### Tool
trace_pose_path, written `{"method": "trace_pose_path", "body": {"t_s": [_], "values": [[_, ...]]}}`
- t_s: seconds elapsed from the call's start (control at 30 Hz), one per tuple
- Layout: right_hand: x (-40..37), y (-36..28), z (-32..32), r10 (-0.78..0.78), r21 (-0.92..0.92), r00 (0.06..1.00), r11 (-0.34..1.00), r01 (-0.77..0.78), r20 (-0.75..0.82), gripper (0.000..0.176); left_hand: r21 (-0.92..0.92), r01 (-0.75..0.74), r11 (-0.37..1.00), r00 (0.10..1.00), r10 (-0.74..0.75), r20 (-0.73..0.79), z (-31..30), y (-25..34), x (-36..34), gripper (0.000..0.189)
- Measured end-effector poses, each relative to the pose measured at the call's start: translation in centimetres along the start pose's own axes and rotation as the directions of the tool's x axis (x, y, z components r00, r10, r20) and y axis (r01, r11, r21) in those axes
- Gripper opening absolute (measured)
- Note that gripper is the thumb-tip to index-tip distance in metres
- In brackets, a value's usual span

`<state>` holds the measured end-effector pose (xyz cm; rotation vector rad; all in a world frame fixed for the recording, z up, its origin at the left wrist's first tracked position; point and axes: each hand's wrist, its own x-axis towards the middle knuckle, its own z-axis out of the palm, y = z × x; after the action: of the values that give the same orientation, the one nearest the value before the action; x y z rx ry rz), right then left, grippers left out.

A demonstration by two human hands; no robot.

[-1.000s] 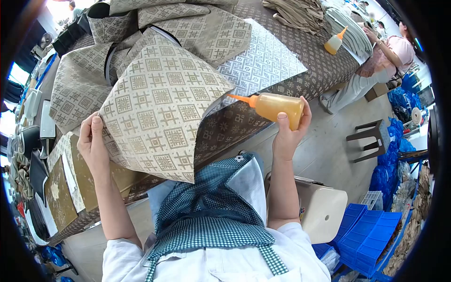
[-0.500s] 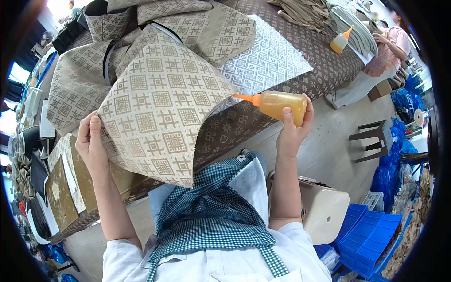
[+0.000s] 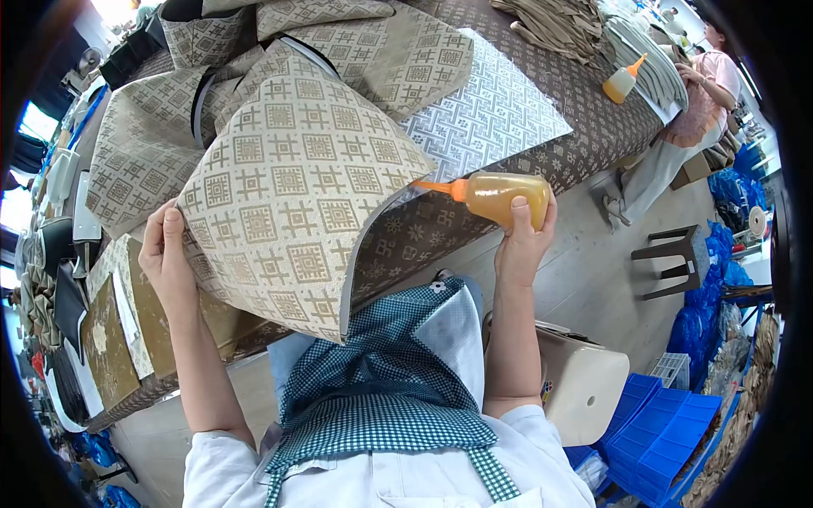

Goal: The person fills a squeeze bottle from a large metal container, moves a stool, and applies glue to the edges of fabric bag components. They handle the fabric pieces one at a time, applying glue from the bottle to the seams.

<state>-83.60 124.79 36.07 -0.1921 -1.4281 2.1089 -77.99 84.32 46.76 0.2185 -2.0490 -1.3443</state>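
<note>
Position of curved sheet (image 3: 292,195) and bottle (image 3: 495,195)

Surroundings: patterned pieces (image 3: 406,59) heaped beyond curved sheet, white sheet (image 3: 491,110) partly behind it; dark stool (image 3: 682,254); second bottle (image 3: 620,85). Room: pale floor (image 3: 593,262); table under brown patterned cover (image 3: 555,169). Left hand (image 3: 172,262) closed, pinching curved sheet at its left edge; sheet bows up between the hands. Right hand (image 3: 523,241) curled round bottle; orange nozzle (image 3: 440,187) at sheet's right edge, contact unclear.
</note>
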Motion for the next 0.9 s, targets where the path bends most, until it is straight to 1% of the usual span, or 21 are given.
{"method": "trace_pose_path", "body": {"t_s": [0.07, 0.17, 0.27, 0.37, 0.5, 0.9], "values": [[-0.4, -0.2, 0.2, 0.046, 0.026, 0.999, 0.999, -0.046, -0.007, 0.045, -0.017, 0.004, 1.0, 1.0, -0.004, -0.004, 0.0, -0.2, -0.1, 0.028], [-0.7, -0.3, 0.1, 0.138, 0.077, 0.99, 0.987, -0.14, 0.024, 0.054, -0.04, -0.002, 0.999, 1.0, 0.002, -0.013, -0.3, -1.1, -0.1, 0.028], [-1.0, -0.7, 0.5, 0.184, 0.078, 0.982, 0.979, -0.187, 0.05, 0.055, -0.047, 0.0, 0.999, 1.0, -0.001, -0.02, -0.5, -1.3, -0.4, 0.028], [-1.3, -0.7, 0.8, 0.219, 0.086, 0.973, 0.971, -0.224, 0.065, 0.055, -0.123, 0.016, 0.992, 1.0, -0.019, -0.02, -0.6, -2.1, -0.5, 0.028], [-1.9, -0.9, 1.2, 0.258, 0.087, 0.961, 0.96, -0.266, 0.095, 0.057, -0.092, -0.001, 0.996, 0.999, -0.002, -0.035, -0.8, -2.6, -0.7, 0.028], [-3.7, -1.4, 1.7, 0.33, 0.037, 0.928, 0.939, -0.341, 0.173, 0.062, -0.075, 0.009, 0.997, 0.999, -0.013, -0.045, -1.2, -3.3, -1.1, 0.028]]}}
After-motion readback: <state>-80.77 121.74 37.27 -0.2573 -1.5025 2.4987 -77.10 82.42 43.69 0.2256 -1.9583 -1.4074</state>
